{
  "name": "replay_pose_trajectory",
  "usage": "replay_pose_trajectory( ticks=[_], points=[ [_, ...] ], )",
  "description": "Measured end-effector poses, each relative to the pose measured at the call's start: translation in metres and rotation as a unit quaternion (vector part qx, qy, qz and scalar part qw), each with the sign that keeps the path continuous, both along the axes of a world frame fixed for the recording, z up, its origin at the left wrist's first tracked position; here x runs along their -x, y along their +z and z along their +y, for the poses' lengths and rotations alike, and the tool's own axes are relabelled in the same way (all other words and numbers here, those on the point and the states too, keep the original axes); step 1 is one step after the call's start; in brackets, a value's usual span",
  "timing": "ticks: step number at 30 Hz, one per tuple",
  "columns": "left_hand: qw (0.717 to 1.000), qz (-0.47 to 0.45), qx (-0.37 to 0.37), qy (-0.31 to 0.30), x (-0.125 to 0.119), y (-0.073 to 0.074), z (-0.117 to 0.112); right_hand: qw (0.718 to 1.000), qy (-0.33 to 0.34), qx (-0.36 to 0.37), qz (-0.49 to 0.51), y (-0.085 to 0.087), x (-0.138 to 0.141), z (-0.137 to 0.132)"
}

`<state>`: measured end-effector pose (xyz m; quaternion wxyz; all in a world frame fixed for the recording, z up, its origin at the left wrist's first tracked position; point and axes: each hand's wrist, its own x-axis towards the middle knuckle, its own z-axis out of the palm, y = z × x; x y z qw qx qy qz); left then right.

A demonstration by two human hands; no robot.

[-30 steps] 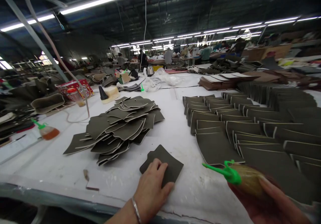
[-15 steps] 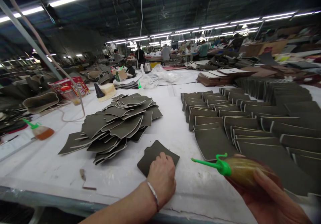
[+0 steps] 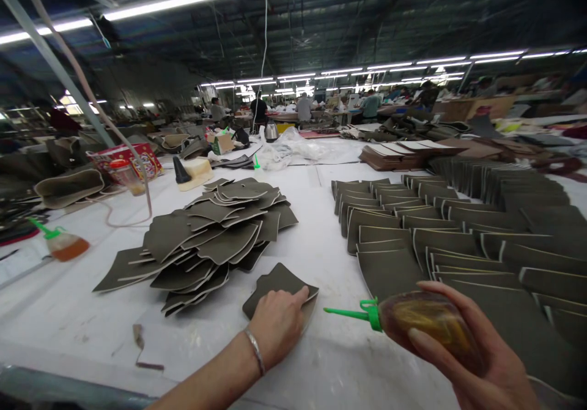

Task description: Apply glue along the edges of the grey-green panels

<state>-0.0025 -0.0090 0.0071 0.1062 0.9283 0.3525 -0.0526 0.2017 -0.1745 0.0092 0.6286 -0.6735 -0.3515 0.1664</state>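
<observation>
My left hand (image 3: 277, 321) rests on a single dark grey cut piece (image 3: 279, 283) lying on the white table (image 3: 321, 251), fingers curled over its near edge, which is lifted a little. My right hand (image 3: 477, 355) is wrapped round a squeeze bottle of amber glue (image 3: 424, 319) with a green nozzle pointing left toward that piece. A loose heap of the same grey pieces (image 3: 208, 238) lies just beyond my left hand. Rows of overlapped grey pieces (image 3: 458, 238) cover the table to the right.
Another glue bottle (image 3: 62, 245) lies at the far left. A red box (image 3: 126, 159), a cream block with a black cone (image 3: 192, 171), clear plastic bags (image 3: 293, 147) and brown stacks (image 3: 403, 153) sit further back. Other people work at distant tables. The table's front edge runs below my arms.
My left hand has drawn the single piece nearer and lifted its edge. My right hand has carried the glue bottle left and lower, its nozzle closer to the piece.
</observation>
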Motion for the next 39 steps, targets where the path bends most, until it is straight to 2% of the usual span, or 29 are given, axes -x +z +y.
replay_pose_trajectory(
  ticks=[4,9,13,21,28,32,36,39],
  points=[
    [0.997,-0.066,0.042,-0.006,0.002,-0.005,0.004,0.992,0.014,0.024,-0.122,0.004,0.011,0.016],
    [0.992,-0.099,0.08,0.002,0.005,-0.006,0.013,0.988,0.01,0.03,-0.15,0.01,0.028,0.026],
    [0.991,-0.103,0.087,-0.004,0.002,-0.005,0.014,0.979,0.032,0.039,-0.196,0.008,0.027,0.03],
    [0.992,-0.097,0.085,0.003,0.001,-0.005,0.012,0.928,0.092,0.008,-0.361,0.006,0.02,0.036],
    [0.993,-0.088,0.082,-0.007,0.002,-0.001,0.011,0.949,0.063,0.051,-0.304,0.006,0.026,0.035],
    [0.993,-0.079,0.084,-0.011,0.003,0.001,0.012,0.947,0.046,0.052,-0.313,0.005,0.027,0.035],
    [0.993,-0.079,0.082,-0.018,0.004,0.001,0.012,0.964,0.055,0.071,-0.252,0.004,0.029,0.032],
    [0.993,-0.08,0.086,-0.018,0.004,0.001,0.012,0.97,0.033,0.073,-0.231,0.003,0.029,0.033]
  ],
)
